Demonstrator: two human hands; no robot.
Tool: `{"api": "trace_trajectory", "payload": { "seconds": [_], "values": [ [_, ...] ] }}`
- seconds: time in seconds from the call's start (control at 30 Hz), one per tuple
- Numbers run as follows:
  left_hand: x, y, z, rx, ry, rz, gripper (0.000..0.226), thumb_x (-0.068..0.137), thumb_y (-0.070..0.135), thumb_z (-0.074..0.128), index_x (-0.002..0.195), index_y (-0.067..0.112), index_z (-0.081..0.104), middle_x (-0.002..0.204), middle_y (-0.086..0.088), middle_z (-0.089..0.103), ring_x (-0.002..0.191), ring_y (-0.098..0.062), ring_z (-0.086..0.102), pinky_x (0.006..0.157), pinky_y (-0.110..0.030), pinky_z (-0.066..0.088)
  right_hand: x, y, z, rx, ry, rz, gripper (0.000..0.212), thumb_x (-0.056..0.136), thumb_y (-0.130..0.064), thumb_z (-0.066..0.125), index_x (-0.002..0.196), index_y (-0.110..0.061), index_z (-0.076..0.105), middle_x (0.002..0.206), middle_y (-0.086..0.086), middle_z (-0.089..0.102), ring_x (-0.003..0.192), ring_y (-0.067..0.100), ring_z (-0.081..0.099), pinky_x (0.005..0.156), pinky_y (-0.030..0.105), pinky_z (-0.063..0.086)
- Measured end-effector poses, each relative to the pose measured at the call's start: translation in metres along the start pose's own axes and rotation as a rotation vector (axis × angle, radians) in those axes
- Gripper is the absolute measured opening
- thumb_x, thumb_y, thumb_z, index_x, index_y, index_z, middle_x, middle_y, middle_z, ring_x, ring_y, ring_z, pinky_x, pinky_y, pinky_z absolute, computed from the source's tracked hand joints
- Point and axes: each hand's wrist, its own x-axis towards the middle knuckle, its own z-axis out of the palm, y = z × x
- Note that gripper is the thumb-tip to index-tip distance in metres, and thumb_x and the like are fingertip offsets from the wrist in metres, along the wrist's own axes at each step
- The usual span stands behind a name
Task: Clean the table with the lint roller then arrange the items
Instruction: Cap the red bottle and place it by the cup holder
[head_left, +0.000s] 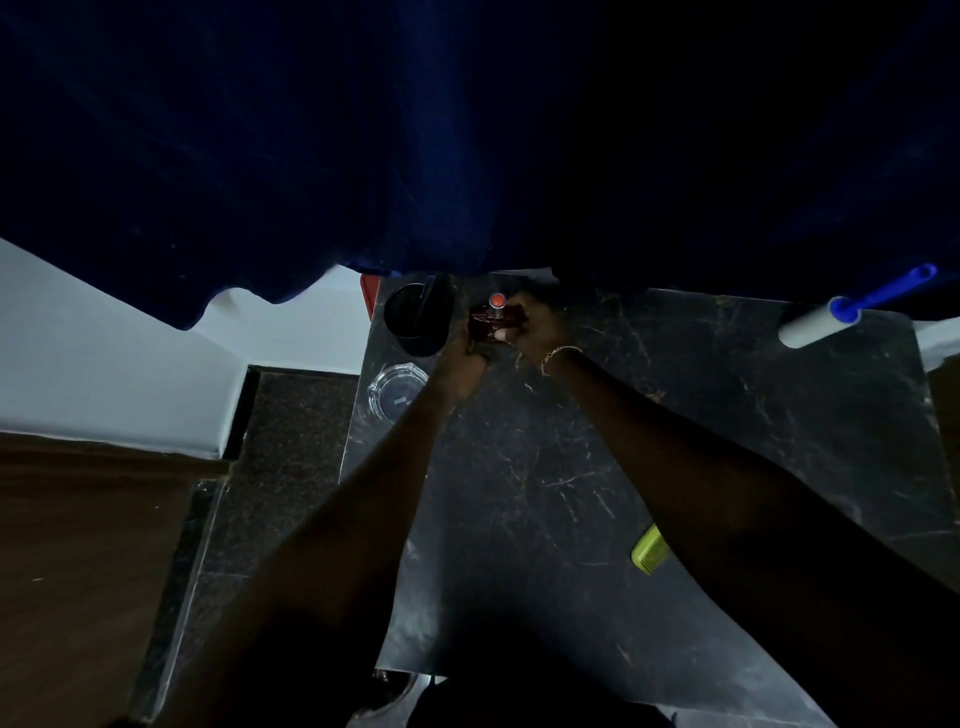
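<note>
Both my hands reach to the far left of the black marble table (571, 467). My left hand (462, 353) and my right hand (535, 322) together hold a small dark red object (493, 323) with an orange-topped tube (496, 302) standing in it. The scene is dim, so the exact grip is hard to make out. The lint roller (826, 322), white with a blue handle, lies at the far right edge of the table, apart from both hands.
A black cup (415, 317) stands just left of my hands. A clear glass ashtray (397, 395) sits at the left edge. A green comb (649, 548) lies near my right forearm. A dark blue curtain (415, 130) hangs over the far edge.
</note>
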Motion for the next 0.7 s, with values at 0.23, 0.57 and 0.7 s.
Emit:
{"api": "trace_trajectory", "payload": {
  "seconds": [0.23,0.57,0.7],
  "values": [
    [-0.013,-0.004,0.004,-0.006,0.060,0.020,0.073,0.090,-0.008,0.062,0.153,0.017,0.033,0.122,0.005,0.059,0.109,-0.011,0.056,0.075,-0.012,0.046,-0.019,0.000,-0.006,0.131,0.002,0.067,0.077,0.081,0.010,0.068,0.148,-0.008,0.034,0.142,0.016,0.053,0.129,0.033,0.053,0.107,0.052,0.045],
    [-0.114,-0.056,0.032,0.560,0.106,0.253,0.068,0.102,0.041,0.053,0.160,0.016,0.028,0.167,-0.008,0.028,0.152,-0.022,0.028,0.123,-0.029,0.021,-0.140,0.057,-0.013,-0.521,0.205,-0.236,0.081,0.090,-0.052,0.055,0.154,-0.015,0.022,0.160,0.012,0.027,0.148,0.030,0.026,0.119,0.047,0.027],
    [-0.152,-0.072,0.049,0.637,0.080,0.376,0.067,0.105,0.046,0.036,0.163,0.022,0.014,0.172,-0.001,0.008,0.158,-0.016,0.012,0.124,-0.030,0.015,-0.194,0.081,-0.018,-0.600,0.252,-0.240,0.084,0.092,-0.062,0.044,0.156,-0.018,0.014,0.164,0.008,0.016,0.152,0.026,0.016,0.116,0.053,0.030]
  ]
}}
